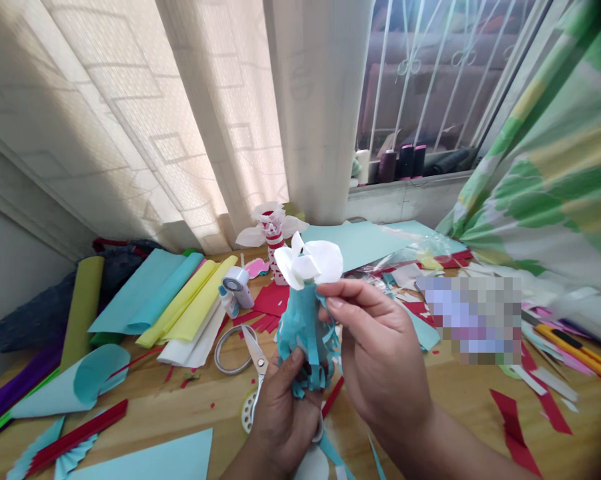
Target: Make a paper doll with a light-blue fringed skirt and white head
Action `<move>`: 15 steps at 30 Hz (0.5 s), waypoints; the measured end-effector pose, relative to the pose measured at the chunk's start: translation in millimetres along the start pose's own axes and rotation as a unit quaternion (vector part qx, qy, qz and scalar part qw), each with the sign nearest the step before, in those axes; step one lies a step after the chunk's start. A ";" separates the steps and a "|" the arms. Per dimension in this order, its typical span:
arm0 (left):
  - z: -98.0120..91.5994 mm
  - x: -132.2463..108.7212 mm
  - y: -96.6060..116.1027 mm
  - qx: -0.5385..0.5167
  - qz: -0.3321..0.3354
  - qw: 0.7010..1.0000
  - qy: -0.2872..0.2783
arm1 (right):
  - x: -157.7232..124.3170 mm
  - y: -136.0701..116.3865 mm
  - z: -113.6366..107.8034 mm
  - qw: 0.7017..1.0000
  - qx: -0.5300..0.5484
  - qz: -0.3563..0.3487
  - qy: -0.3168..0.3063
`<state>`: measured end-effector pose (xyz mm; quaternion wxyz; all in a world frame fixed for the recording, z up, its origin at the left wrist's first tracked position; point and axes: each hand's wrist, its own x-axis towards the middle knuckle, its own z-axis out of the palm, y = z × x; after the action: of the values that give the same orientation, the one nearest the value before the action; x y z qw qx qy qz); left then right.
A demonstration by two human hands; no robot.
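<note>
The left hand clutches a fringed teal paper tube, the right hand pinching beneath white paper petals; too hard a squeeze could tear them!

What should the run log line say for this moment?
left hand: holds fringed teal paper figure | right hand: pinches it under white paper petals | nearby: scissors

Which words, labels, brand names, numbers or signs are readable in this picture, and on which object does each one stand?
No word, brand or number can be read.
The white and blue dispenser has small marks, too small to read.
The yellow utility knife shows nothing readable.
A pixelated patch hides whatever lies beneath it.
</note>
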<state>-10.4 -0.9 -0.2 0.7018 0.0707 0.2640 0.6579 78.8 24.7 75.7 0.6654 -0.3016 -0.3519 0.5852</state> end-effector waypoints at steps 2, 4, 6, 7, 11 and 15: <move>-0.8 0.5 -0.3 -0.001 0.000 1.000 0.000 | 0.3 0.4 0.3 1.000 -0.001 -0.005 -0.002; -1.5 1.0 -0.4 -0.003 0.001 1.000 0.007 | 0.7 1.9 -0.4 1.000 -0.009 -0.015 -0.003; -2.2 1.4 -0.5 -0.003 0.000 1.000 0.014 | 1.1 4.2 -2.3 0.999 -0.025 -0.027 -0.006; -2.6 1.4 -0.6 -0.004 0.000 1.000 0.016 | 1.3 5.4 -3.6 0.999 -0.035 -0.034 -0.009; -5.1 0.9 -1.2 -0.010 -0.002 1.000 0.020 | 2.3 8.2 -8.8 0.994 -0.085 -0.074 -0.016; -5.4 0.6 -1.6 -0.015 -0.003 1.000 0.016 | 3.0 7.0 -11.1 0.987 -0.121 -0.103 -0.028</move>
<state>-11.5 -1.9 -5.6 0.7005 0.0487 0.2659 0.6605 84.1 28.7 64.0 0.6706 -0.3257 -0.4676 0.4749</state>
